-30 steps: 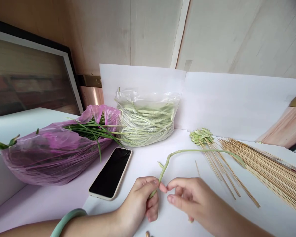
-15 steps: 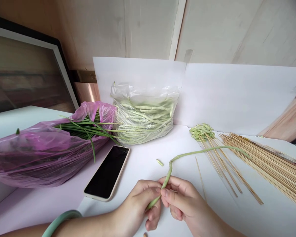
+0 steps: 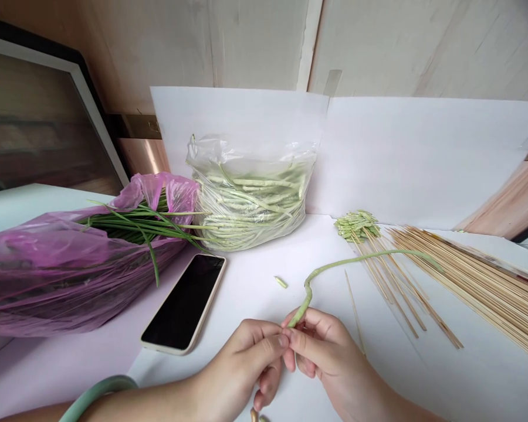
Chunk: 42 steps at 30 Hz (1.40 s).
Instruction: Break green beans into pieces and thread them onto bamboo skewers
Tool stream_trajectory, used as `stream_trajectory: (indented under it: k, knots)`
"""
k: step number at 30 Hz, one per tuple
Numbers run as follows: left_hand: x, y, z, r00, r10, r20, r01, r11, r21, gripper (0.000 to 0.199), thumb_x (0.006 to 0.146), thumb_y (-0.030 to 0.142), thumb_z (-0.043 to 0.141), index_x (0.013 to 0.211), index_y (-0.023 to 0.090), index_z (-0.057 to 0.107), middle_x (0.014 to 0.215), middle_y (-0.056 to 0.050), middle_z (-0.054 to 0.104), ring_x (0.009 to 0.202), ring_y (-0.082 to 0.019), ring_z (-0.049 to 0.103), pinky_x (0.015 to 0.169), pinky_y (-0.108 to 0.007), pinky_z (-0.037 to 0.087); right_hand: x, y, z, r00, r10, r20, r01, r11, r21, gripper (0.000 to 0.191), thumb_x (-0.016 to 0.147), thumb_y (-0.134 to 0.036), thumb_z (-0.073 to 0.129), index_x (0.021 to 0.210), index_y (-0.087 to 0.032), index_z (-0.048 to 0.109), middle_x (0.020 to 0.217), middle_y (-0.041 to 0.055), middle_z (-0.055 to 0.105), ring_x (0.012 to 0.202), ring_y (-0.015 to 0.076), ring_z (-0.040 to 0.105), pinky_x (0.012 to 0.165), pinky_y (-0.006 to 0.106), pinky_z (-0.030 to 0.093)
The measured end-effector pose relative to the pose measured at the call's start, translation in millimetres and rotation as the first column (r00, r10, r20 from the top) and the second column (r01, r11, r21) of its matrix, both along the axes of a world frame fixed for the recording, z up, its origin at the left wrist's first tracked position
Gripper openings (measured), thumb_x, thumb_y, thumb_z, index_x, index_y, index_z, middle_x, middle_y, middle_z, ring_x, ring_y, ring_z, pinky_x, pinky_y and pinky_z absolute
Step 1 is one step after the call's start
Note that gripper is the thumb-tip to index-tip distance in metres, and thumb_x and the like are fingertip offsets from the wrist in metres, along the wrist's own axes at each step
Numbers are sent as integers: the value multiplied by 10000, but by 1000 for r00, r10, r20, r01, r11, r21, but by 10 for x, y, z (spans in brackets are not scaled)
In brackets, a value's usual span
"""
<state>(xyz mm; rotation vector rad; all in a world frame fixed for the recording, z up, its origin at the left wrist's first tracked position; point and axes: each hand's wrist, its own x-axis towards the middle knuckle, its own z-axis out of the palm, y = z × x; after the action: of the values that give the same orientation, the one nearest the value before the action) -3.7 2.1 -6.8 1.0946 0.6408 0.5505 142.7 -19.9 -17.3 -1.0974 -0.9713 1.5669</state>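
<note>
Your left hand (image 3: 240,372) has closed up against your right hand (image 3: 323,351), right fingers clenched on the yardlong bean (image 3: 334,266), left fingers' hold hidden, bamboo skewers (image 3: 475,269) off to the right.

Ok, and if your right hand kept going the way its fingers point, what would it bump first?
Probably the long green bean, which it already seems to touch. The left hand is just behind that, though depth is hard to judge here.
</note>
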Motion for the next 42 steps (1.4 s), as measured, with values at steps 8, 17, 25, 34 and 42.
stream_trajectory:
  k: [8, 17, 25, 34, 42]
  knots:
    - [-9, -35, 19, 994, 40, -104, -33, 997, 64, 383, 818, 507, 457, 626, 176, 464, 408, 82, 339, 347, -53, 251, 368, -210, 187, -6, -44, 11, 993, -54, 106, 51, 998, 35, 390, 714, -525, 700, 693, -161, 560, 412, -104, 382, 409, 56, 316, 432, 211, 246]
    - [-34, -31, 94, 991, -122, 46, 129, 971, -203, 259, 746, 433, 483, 677, 188, 532, 391, 122, 212, 318, -54, 157, 356, -199, 209, -37, -34, 82, 997, 2, 80, -9, 996, 94, 389, 653, -511, 751, 736, -158, 610, 539, -43, 529, 472, 71, 373, 475, 211, 326]
    - [-75, -3, 133, 976, -188, 112, 219, 857, -466, 233, 638, 415, 514, 604, 187, 481, 366, 126, 170, 331, -53, 69, 374, -235, 46, -22, -55, 54, 994, 47, 97, -57, 993, 100, 393, 721, -528, 679, 666, -155, 570, 560, -29, 507, 476, 84, 398, 487, 237, 318]
    - [-78, -4, 83, 967, -227, 117, 252, 923, -292, 368, 730, 488, 587, 646, 132, 539, 360, 127, 204, 298, -29, 107, 373, -245, 42, -29, -77, 156, 981, 159, -107, -164, 986, -40, 391, 710, -486, 701, 599, -159, 516, 526, -36, 494, 456, 78, 421, 493, 235, 306]
    - [-68, -13, 64, 966, -254, -38, 251, 966, -67, 515, 757, 665, 506, 661, 159, 509, 378, 100, 300, 329, -56, 240, 362, -210, 192, -17, -33, 122, 954, 209, -215, -233, 968, -92, 386, 714, -465, 704, 592, -160, 502, 479, -37, 512, 434, 67, 409, 501, 230, 270]
